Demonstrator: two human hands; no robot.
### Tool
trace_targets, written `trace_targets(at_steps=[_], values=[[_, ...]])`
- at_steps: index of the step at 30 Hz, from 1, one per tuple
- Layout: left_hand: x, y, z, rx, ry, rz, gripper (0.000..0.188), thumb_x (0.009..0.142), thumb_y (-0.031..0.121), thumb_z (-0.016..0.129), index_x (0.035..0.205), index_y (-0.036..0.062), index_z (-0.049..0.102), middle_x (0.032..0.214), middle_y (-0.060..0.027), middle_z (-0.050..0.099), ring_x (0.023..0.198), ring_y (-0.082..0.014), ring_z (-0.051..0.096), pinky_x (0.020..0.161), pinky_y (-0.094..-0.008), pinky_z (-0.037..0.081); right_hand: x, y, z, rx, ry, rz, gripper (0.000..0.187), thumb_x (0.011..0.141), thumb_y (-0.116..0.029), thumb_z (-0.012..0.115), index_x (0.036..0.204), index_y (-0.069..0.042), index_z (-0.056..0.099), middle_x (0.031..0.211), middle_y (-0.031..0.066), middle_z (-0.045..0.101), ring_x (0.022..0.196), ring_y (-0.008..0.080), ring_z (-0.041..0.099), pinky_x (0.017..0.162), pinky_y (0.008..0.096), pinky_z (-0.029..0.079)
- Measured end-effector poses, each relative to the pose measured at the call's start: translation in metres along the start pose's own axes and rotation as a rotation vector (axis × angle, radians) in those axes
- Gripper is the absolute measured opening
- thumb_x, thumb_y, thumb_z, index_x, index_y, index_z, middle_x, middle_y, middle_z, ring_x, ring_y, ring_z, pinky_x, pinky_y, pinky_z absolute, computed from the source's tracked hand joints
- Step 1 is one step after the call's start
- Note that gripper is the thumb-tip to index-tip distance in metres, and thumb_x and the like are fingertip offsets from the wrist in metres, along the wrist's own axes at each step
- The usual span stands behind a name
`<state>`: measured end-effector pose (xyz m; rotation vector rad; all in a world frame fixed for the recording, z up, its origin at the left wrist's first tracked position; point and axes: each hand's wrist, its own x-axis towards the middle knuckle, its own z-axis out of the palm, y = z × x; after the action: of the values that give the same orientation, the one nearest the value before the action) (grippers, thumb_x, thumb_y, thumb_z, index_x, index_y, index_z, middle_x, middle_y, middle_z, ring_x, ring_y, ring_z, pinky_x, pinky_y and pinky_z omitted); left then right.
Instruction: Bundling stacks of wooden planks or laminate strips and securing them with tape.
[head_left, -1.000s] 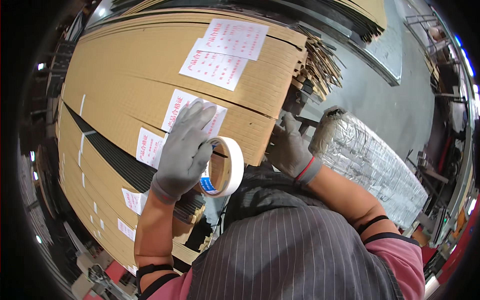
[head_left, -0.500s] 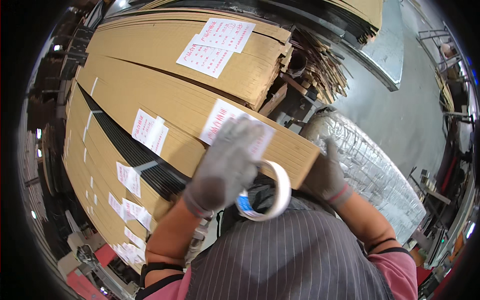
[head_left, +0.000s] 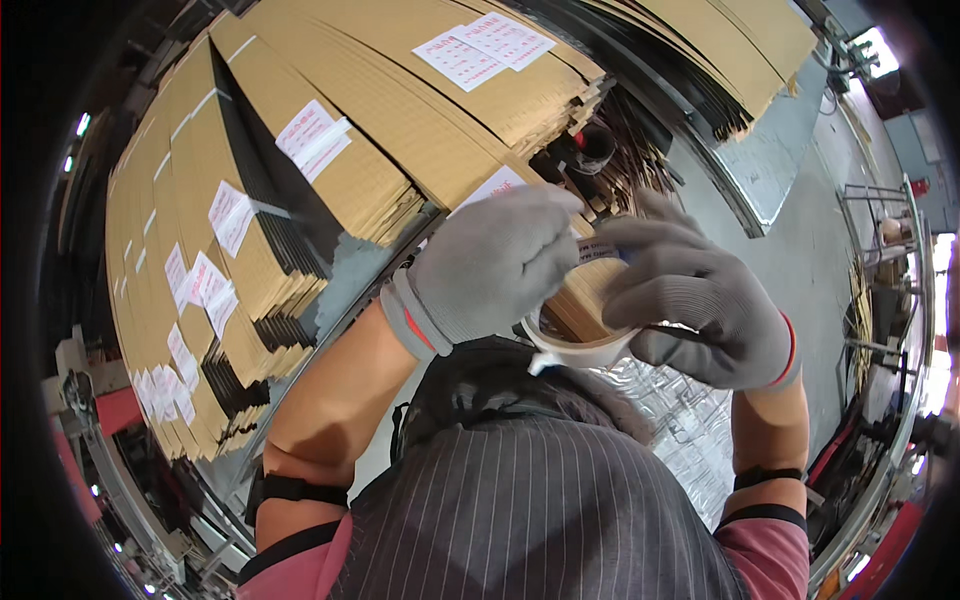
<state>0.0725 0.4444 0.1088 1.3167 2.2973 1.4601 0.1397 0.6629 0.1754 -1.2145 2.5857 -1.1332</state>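
A white roll of tape [head_left: 583, 355] is held between my two gloved hands, above the near end of a long brown carton [head_left: 425, 150]. The curled fingers of my left hand [head_left: 490, 265] close at the roll's left rim. My right hand [head_left: 700, 300] has its fingers bent over the roll's right side, with the thumb below. A short loose end of tape [head_left: 540, 362] sticks out at the roll's lower left. Partly covered by my left hand, a white label with red print [head_left: 490, 188] lies on the carton.
More long cartons with labels [head_left: 232, 218] lie stacked to the left, with black strips [head_left: 262, 200] between them. Beyond my hands are a pile of thin offcuts [head_left: 640, 130] and a metal plate [head_left: 765, 170]. Silvery wrapped material [head_left: 680, 420] lies below my right hand.
My right hand has left the carton's end and come up to the tape roll. My left hand has lifted off the label with the roll. The view has shifted.
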Motion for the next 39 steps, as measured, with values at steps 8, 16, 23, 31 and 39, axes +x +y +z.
trace_targets(at_steps=[8, 16, 23, 31, 39], values=[[-0.069, 0.029, -0.009, -0.286, 0.027, -0.014, 0.028, 0.087, 0.024, 0.064, 0.069, 0.0030, 0.062, 0.060, -0.0100, 0.057, 0.053, -0.0205, 0.056, 0.051, -0.0336, 0.045, 0.015, 0.010, 0.019, 0.268, 0.061, 0.014, 0.002, 0.070, -0.014, 0.062, 0.069, -0.013, 0.062, 0.068, 0.0020, 0.062, 0.070, 0.0227, 0.060, 0.107, 0.0509, 0.034], [-0.114, -0.151, 0.093, -0.663, 0.124, -0.510, 0.025, 0.089, 0.022, 0.065, 0.099, -0.0007, 0.068, 0.088, -0.0121, 0.068, 0.083, -0.0160, 0.065, 0.074, -0.0297, 0.051, 0.002, 0.213, 0.085, 0.295, -0.409, 0.584, 0.034, 0.080, -0.020, 0.065, 0.106, 0.002, 0.064, 0.098, 0.0222, 0.067, 0.089, 0.0331, 0.065, 0.081, 0.0384, 0.051], [-0.122, -0.200, 0.150, -1.317, 0.144, -0.565, 0.028, 0.087, 0.014, 0.066, 0.112, 0.0014, 0.065, 0.103, -0.0058, 0.068, 0.095, -0.0130, 0.062, 0.084, -0.0297, 0.050, 0.055, 0.084, 0.077, 0.139, 0.228, 0.648, 0.057, 0.078, -0.024, 0.070, 0.129, -0.005, 0.051, 0.126, 0.0254, 0.050, 0.108, 0.0343, 0.055, 0.093, 0.0427, 0.045], [-0.129, -0.209, 0.143, -0.905, 0.220, -0.643, 0.024, 0.081, 0.019, 0.073, 0.096, 0.0031, 0.063, 0.086, -0.0039, 0.061, 0.080, -0.0112, 0.057, 0.068, -0.0303, 0.049, 0.068, 0.050, 0.128, -0.510, 0.085, 0.432, 0.062, 0.069, -0.016, 0.073, 0.128, -0.014, 0.053, 0.136, 0.0202, 0.042, 0.101, 0.0398, 0.049, 0.084, 0.0466, 0.044], [-0.104, -0.031, -0.055, -0.343, 0.022, -0.172, 0.044, 0.071, 0.025, 0.078, 0.059, 0.0121, 0.038, 0.056, -0.0017, 0.044, 0.052, -0.0181, 0.046, 0.052, -0.0343, 0.033, 0.062, 0.048, 0.127, -0.486, 0.229, 0.461, 0.068, 0.062, -0.018, 0.075, 0.127, -0.018, 0.054, 0.137, 0.0157, 0.044, 0.103, 0.0371, 0.050, 0.086, 0.0463, 0.045]])
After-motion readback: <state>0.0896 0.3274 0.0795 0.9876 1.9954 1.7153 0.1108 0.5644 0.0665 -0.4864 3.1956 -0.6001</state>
